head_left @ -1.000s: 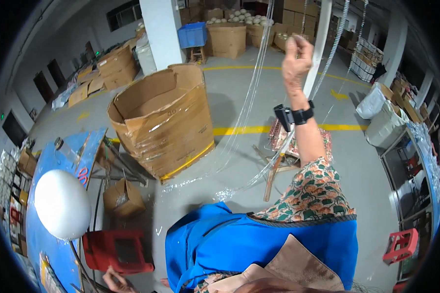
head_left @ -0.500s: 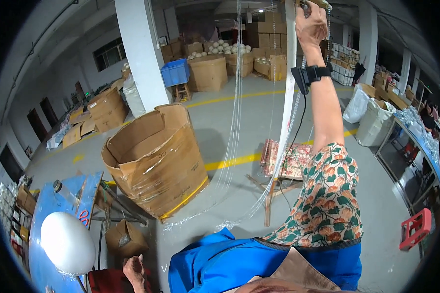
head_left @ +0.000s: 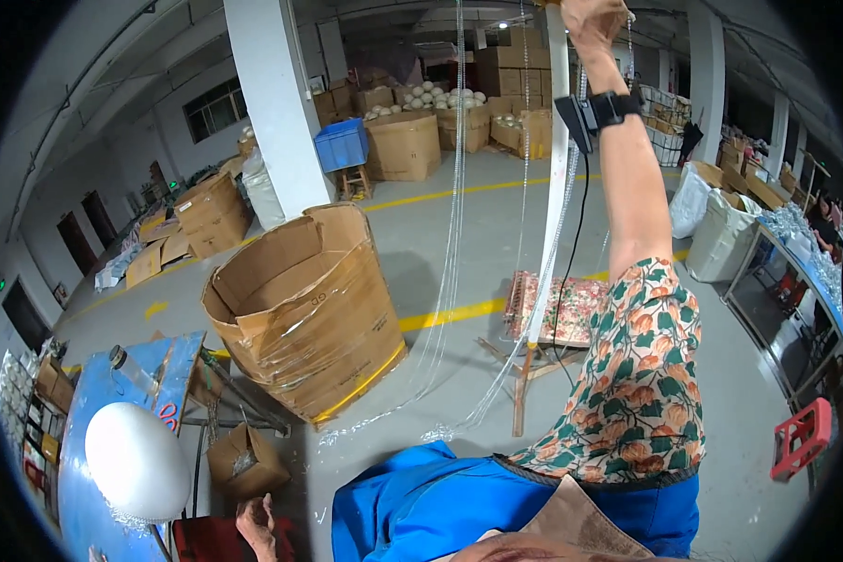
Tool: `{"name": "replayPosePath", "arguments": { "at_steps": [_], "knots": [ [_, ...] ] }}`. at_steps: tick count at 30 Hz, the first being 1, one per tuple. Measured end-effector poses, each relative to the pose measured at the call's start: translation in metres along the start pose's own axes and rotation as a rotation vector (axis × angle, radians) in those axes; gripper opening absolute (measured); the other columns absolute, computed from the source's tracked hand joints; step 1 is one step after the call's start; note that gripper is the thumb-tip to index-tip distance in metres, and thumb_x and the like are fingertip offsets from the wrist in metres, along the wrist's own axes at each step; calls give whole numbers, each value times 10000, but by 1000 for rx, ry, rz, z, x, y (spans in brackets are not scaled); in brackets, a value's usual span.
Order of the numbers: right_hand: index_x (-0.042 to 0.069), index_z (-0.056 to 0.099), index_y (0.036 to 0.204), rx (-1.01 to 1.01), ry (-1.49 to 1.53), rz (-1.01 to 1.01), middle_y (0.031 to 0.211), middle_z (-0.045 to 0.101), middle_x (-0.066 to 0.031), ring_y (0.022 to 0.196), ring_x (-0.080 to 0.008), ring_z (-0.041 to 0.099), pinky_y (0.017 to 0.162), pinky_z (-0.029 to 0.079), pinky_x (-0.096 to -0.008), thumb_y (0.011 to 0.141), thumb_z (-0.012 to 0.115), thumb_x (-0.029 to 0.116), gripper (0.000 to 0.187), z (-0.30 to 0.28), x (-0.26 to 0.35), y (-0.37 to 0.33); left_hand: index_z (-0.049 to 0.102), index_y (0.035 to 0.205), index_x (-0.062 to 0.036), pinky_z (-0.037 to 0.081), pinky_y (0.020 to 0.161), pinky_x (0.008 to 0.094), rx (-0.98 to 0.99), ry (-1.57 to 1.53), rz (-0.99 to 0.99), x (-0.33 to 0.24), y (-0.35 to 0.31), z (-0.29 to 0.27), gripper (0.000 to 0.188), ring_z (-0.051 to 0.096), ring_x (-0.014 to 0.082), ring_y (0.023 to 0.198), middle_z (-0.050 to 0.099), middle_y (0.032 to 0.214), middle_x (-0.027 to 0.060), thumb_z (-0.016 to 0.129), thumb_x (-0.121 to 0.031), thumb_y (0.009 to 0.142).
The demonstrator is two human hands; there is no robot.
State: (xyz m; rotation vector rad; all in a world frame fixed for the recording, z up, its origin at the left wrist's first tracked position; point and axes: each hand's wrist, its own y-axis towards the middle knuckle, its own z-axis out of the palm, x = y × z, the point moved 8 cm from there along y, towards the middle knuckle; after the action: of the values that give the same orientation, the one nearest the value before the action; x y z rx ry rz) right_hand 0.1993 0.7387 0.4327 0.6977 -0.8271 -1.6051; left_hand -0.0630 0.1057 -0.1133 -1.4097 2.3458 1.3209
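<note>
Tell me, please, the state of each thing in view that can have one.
Bare right hand: raised at the post's top
Bare left hand: lowered, partly curled
White straight post: upright on brown wooden legs
Long clear shiny strands: hanging, lower ends on grey floor
White oval ball: raised on dark rod
Large brown cardboard box: open, taped
Small brown cardboard box: open, clear material inside

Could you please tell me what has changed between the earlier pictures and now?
The right hand has moved up to the top of the white pole; the picture's edge cuts it off, so its grip is unclear. The left hand has come forward by the red stool. The big cardboard box and white ball stayed put.
</note>
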Motion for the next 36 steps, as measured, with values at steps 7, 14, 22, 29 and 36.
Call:
{"name": "replayPosePath", "arguments": {
  "at_steps": [7,14,22,29,36],
  "knots": [
    [44,538,834,213,-100,-14,742,596,-166,707,-308,595,631,466,-390,818,489,211,175,61,109,50,583,661,10,405,479,291,10,-35,-36,-50,2,-4,182,521,233,487,543,585,160,661,-135,738],
    [42,514,877,720,155,-1,862,586,-191,872,-355,555,749,453,-413,829,473,219,188,209,143,-27,585,630,6,421,496,346,-13,66,-47,-48,-1,-3,192,535,287,513,547,551,150,685,-142,702],
    [36,554,884,819,394,88,870,586,-209,874,-365,553,733,447,-413,797,536,234,217,271,131,-171,611,643,-20,434,491,316,158,146,-48,-43,-15,21,173,532,253,489,561,531,112,700,-159,692],
    [3,536,850,980,413,216,851,586,-215,830,-370,559,711,450,-406,766,525,191,206,300,111,-252,617,655,-28,434,545,355,356,56,-119,-66,11,60,189,540,282,567,576,568,124,658,-205,709],
    [-15,554,811,1153,559,365,805,593,-204,791,-305,581,687,450,-360,733,524,174,207,289,111,-376,589,647,-27,417,529,380,400,37,97,-110,45,101,219,516,303,565,534,556,130,679,-220,695]
  ]
}}
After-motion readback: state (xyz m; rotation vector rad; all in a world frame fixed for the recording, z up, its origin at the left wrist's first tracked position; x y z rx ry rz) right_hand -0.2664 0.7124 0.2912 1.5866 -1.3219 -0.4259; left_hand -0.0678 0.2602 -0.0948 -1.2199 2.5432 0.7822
